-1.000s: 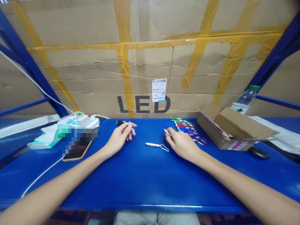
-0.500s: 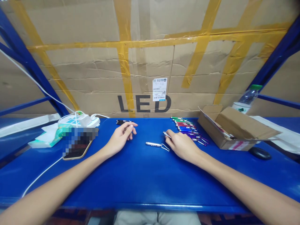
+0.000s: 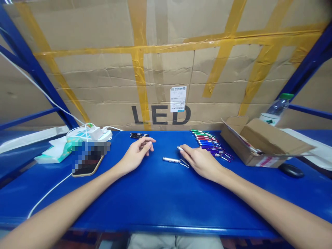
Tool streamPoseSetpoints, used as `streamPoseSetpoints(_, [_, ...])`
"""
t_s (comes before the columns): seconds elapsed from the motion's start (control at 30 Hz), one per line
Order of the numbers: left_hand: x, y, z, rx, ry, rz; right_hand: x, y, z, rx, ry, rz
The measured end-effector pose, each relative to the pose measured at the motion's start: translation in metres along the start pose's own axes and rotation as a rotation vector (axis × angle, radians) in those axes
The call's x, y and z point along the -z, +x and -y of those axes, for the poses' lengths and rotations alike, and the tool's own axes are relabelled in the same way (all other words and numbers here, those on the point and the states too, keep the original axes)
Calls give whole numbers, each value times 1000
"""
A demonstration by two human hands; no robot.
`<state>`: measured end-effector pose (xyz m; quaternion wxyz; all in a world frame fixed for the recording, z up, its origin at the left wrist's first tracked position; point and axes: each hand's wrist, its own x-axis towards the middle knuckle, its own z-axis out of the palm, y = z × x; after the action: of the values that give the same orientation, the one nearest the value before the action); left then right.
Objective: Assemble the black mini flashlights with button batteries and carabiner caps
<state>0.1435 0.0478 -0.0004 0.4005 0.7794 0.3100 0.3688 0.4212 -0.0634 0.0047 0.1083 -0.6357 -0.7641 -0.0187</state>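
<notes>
My right hand (image 3: pixel 203 160) is closed on a small silver pen-like item (image 3: pixel 179 148), whose end pokes out past the fingertips. Just left of that hand, a silver penlight (image 3: pixel 171 160) with a wire clip lies flat on the blue table (image 3: pixel 155 204). My left hand (image 3: pixel 137 152) hovers or rests over the table with loosely curved fingers and nothing in them. Behind it lie a few black penlights (image 3: pixel 137 135). Green, red, blue and purple penlights (image 3: pixel 207 141) form a row beyond my right hand.
An open cardboard box (image 3: pixel 243 152) stands at the right, with a black mouse (image 3: pixel 292 170) and a bottle (image 3: pixel 278 107) near it. At the left are a phone (image 3: pixel 88 167), a tissue pack (image 3: pixel 53 155), a power strip (image 3: pixel 103 134) and white cables. A large carton (image 3: pixel 109 86) rises behind.
My right hand has shifted slightly left with the silver item, whose end now points more to the left. The whole view has moved a little.
</notes>
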Motion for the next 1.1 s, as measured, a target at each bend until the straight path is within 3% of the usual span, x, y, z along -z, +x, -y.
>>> streamPoseSetpoints(0.27, [-2,-10,-7,-48,181,110,1,-3,3,110,131,-26])
streamPoseSetpoints(0.57, [-13,-19,-19,-333,304,272,2,-16,23,381,284,-43])
streamPoseSetpoints(0.77, [-12,-23,-25,-476,345,162,2,-14,21,379,367,-149])
streamPoseSetpoints(0.9, [-11,-24,-28,-462,343,98,2,-13,17,358,389,-218])
streamPoseSetpoints(1.1, [-16,-29,-32,-590,396,146,0,-17,22,420,376,-117])
